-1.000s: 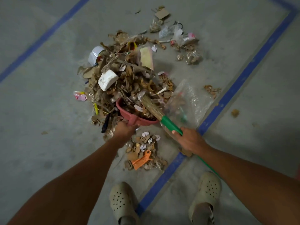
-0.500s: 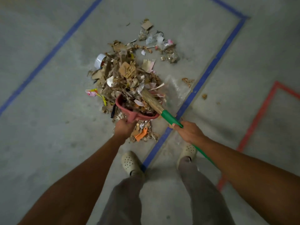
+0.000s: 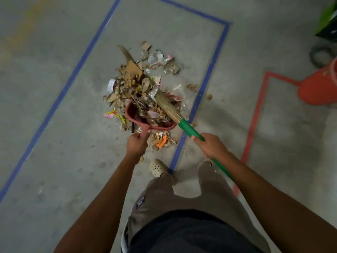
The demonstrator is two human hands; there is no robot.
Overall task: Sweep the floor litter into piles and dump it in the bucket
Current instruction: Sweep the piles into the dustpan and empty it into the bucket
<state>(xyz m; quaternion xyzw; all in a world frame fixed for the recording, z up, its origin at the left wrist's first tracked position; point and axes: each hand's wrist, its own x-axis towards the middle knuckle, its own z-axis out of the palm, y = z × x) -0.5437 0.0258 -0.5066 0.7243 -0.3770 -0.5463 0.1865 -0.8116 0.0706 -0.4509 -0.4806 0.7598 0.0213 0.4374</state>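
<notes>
Seen from above, a person scoops floor litter into a red dustpan with a broom.

The left hand point(image 3: 136, 145) has its fingers curled round the handle of the dustpan point(image 3: 129, 114). The pan sits just ahead of those fingers, its mouth facing away into the litter pile point(image 3: 135, 83), likely so debris can be drawn in. The right hand point(image 3: 209, 147) wraps its fingers round the green broom handle point(image 3: 189, 129) low down, probably for short, controlled strokes. The bristles point(image 3: 166, 105) reach ahead and left of those fingers, lying across the heap. Cardboard scraps and wrappers fill the pan and spread beyond it. Loose scraps point(image 3: 162, 142), one orange, lie on the floor between the two hands. The orange bucket point(image 3: 317, 88) stands well apart, ahead and right of the right fingers, past a blue tape line point(image 3: 200, 94).
</notes>
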